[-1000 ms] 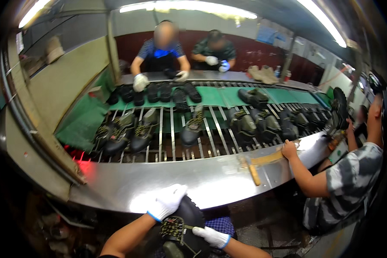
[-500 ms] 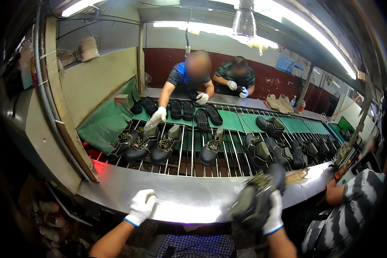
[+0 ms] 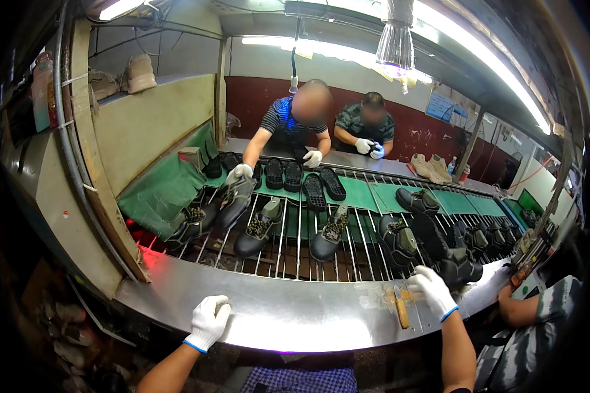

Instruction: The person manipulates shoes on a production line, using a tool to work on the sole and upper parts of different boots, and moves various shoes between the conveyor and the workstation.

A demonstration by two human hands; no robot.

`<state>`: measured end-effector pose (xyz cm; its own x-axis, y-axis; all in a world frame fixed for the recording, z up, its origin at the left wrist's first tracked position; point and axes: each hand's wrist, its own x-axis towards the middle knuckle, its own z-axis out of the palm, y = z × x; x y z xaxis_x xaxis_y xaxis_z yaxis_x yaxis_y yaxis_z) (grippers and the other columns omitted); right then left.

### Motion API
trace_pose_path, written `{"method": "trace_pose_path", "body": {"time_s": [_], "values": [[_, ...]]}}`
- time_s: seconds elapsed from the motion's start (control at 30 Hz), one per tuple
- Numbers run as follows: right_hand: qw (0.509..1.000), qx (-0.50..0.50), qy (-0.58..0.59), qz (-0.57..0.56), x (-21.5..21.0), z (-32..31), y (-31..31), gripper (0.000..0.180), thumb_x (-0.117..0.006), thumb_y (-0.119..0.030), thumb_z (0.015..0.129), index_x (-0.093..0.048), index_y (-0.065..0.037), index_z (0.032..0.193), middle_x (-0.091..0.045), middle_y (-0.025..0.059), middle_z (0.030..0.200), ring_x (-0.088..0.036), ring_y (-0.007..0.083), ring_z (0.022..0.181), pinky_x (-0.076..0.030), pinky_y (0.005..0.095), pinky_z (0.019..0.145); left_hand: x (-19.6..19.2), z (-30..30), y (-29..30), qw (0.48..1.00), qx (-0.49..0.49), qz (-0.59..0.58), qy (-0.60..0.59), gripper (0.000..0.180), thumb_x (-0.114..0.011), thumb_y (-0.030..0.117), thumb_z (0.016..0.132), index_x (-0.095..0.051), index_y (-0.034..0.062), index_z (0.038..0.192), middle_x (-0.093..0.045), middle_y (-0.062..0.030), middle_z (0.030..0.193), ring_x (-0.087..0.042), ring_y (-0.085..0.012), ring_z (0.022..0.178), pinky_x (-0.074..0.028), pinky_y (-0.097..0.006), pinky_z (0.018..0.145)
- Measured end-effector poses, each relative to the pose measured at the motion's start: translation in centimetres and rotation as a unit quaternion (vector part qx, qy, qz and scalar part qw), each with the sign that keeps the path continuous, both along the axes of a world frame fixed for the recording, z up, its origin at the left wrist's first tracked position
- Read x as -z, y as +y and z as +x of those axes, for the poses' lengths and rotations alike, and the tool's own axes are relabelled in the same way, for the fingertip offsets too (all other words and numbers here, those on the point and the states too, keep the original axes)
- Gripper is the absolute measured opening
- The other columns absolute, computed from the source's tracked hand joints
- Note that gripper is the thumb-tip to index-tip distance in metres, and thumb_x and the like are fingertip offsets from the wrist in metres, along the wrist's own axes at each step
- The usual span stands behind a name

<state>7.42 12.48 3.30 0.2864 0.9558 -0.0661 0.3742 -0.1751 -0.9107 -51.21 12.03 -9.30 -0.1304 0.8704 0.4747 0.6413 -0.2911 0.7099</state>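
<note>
My left hand [image 3: 207, 322], in a white glove with a blue cuff, rests at the near edge of the metal counter [image 3: 288, 308]. Its fingers are curled in, and nothing shows in them. Over the counter's right part, my gloved right hand [image 3: 432, 292] reaches forward with its fingers apart, holding nothing. Just beyond it lies a dark work shoe [image 3: 460, 270] on its side, with a black sole [image 3: 430, 238] turned into view beside it. A knife-like tool with a yellow handle [image 3: 401, 313] lies left of that hand.
Black shoes [image 3: 259, 229] stand on the metal roller rack [image 3: 288, 262], with loose soles [image 3: 294, 175] on the green strip behind. Across it, one co-worker's gloved hand [image 3: 240, 173] holds a shoe [image 3: 235, 200]; another person works farther back. Someone's patterned sleeve [image 3: 557, 308] is close at right.
My right hand has let go of the dark shoes, which now lie at the rack's near right edge. The yellow-handled tool has come into view. The co-worker across has lifted a shoe.
</note>
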Motion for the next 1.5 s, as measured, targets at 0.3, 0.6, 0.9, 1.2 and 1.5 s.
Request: {"method": "trace_pose_path", "body": {"time_s": [0.3, 0.6, 0.9, 1.2, 1.5], "values": [[0.99, -0.12, 0.026, -0.062, 4.3, -10.9, 6.0, 0.046, -0.065, -0.031, 0.105, -0.066, 0.0, 0.139, -0.077, 0.0138, 0.116, -0.075, 0.0214, 0.097, -0.059, 0.0339, 0.087, 0.2, 0.2, 0.7, 1.0, 0.008, 0.0, -0.004, 0.019, -0.073, 0.016, 0.093, -0.076, 0.002, 0.106, -0.077, -0.0172, 0.103, -0.076, -0.0329, 0.091, -0.061, -0.041, 0.082], [0.96, -0.131, -0.243, 0.043, 9.1, -24.6, 5.6, 0.04, -0.063, -0.048, 0.102, -0.079, -0.014, 0.115, -0.079, 0.0134, 0.114, -0.075, 0.0353, 0.109, -0.057, 0.0421, 0.099, 0.2, -0.3, 0.9, 0.998, -0.001, -0.034, -0.047, 0.017, -0.074, 0.015, 0.092, -0.077, 0.0028, 0.103, -0.077, -0.016, 0.1, -0.075, -0.0333, 0.092, -0.061, -0.042, 0.084], [0.972, -0.108, -0.196, 0.068, 10.7, -24.5, 6.3, 0.03, -0.068, -0.037, 0.101, -0.08, -0.011, 0.11, -0.08, 0.0127, 0.105, -0.077, 0.0306, 0.1, -0.059, 0.0375, 0.091, 1.1, 0.9, 6.0, 0.996, -0.006, -0.048, -0.08, 0.019, -0.073, 0.019, 0.097, -0.078, 0.004, 0.109, -0.078, -0.0152, 0.105, -0.076, -0.0292, 0.095, -0.06, -0.039, 0.087], [0.975, -0.125, -0.182, 0.029, 9.6, -25.0, 6.3, 0.035, -0.063, -0.04, 0.103, -0.078, -0.011, 0.114, -0.078, 0.0151, 0.112, -0.074, 0.0355, 0.107, -0.057, 0.041, 0.096, 1.9, 4.6, 12.3, 0.994, 0.02, -0.064, -0.082, 0.022, -0.073, 0.021, 0.1, -0.078, 0.0054, 0.114, -0.079, -0.0162, 0.11, -0.077, -0.0299, 0.103, -0.06, -0.039, 0.093], [0.988, -0.131, -0.076, -0.016, 10.7, -23.3, 9.0, 0.036, -0.065, -0.04, 0.104, -0.075, -0.011, 0.123, -0.078, 0.014, 0.114, -0.075, 0.0319, 0.108, -0.057, 0.0387, 0.096, 1.6, 8.7, 16.2, 0.986, 0.108, -0.067, -0.105, 0.022, -0.071, 0.024, 0.1, -0.077, 0.0073, 0.113, -0.078, -0.0143, 0.109, -0.076, -0.0294, 0.098, -0.06, -0.039, 0.089]]}}
